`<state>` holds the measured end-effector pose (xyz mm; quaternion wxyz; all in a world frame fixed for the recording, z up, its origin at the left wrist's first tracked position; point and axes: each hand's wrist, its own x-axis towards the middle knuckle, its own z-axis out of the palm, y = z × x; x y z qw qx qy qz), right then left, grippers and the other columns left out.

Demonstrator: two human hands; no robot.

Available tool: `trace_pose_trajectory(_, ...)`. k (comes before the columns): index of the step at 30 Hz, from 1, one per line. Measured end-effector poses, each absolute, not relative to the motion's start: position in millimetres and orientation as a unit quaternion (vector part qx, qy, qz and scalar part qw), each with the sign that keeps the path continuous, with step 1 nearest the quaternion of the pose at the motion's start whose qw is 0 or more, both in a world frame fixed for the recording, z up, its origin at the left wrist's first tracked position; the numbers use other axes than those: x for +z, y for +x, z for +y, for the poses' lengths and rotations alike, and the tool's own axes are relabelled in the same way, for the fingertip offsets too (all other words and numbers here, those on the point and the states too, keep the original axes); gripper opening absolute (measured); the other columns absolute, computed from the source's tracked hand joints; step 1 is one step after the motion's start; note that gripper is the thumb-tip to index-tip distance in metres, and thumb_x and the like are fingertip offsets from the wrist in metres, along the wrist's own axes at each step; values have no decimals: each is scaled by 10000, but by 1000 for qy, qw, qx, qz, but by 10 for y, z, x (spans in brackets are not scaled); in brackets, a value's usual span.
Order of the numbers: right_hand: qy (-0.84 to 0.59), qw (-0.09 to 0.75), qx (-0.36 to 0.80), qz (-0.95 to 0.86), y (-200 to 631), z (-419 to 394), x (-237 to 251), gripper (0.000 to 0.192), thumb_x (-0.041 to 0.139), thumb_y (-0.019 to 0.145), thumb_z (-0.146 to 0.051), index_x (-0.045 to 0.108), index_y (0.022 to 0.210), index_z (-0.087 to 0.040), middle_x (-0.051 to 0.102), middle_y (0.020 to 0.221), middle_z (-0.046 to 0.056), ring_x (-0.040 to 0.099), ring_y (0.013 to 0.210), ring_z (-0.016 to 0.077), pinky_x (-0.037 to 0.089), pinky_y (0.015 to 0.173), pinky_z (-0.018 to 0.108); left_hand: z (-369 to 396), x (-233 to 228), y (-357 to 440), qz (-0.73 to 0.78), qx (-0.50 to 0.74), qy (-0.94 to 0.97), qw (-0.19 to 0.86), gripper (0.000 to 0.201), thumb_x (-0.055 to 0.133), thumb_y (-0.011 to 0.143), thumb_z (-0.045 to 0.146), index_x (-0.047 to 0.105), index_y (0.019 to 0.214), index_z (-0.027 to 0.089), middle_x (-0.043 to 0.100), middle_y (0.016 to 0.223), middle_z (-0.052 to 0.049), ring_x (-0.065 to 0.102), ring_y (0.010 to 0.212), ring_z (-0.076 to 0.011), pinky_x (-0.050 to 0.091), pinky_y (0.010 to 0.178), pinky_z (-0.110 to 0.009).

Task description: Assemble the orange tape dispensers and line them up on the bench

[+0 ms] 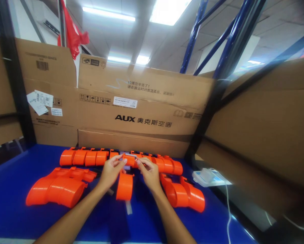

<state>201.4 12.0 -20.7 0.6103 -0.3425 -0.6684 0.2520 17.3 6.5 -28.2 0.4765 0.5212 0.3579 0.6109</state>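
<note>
Both of my hands are raised over the middle of the blue tabletop. My left hand (111, 172) pinches the left end of a small orange plastic piece (129, 160). At its right end, the fingers of my right hand (149, 172) are closed on the same piece. A pale strip shows along its top edge. Just below my hands is an orange curved plastic cuff (125, 187) with a small hooked tab. Whether it touches my left fingers I cannot tell. The held piece partly overlaps the back row, so its full shape is hidden.
A row of orange cuffs (91, 158) runs along the back of the blue table (12, 179). More lie in a left cluster (57, 188) and a right cluster (183, 195). Cardboard (142, 101) walls the back. A white power strip (210, 177) with a cable stands right.
</note>
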Motion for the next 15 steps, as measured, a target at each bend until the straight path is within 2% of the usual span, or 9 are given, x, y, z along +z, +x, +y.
trace_pose_trajectory(5,-326,602,238,-689,2019,140,-211,195,675,857,-377,780,869,-214,729,900,76,667,829,218,542,752,352,57,-283,192,361,604,530,473,591,733,760,463,611,1215,107,712,654,-32,623,510,-153,464,550,-254)
trace_pose_trajectory(11,-351,570,230,-706,1985,98,-178,299,605,905,-405,735,1114,-236,740,1032,75,674,938,236,535,836,379,112,-162,59,348,645,444,515,636,799,698,440,627,1227,131,701,642,-12,619,520,-143,483,537,-240)
trace_pose_trajectory(15,-357,447,153,-806,1903,7,-207,288,556,937,-311,700,1181,-257,724,1121,73,637,1031,240,490,917,399,159,-22,-138,315,713,330,533,552,819,678,428,657,1111,126,692,658,-9,621,523,-138,508,522,-240)
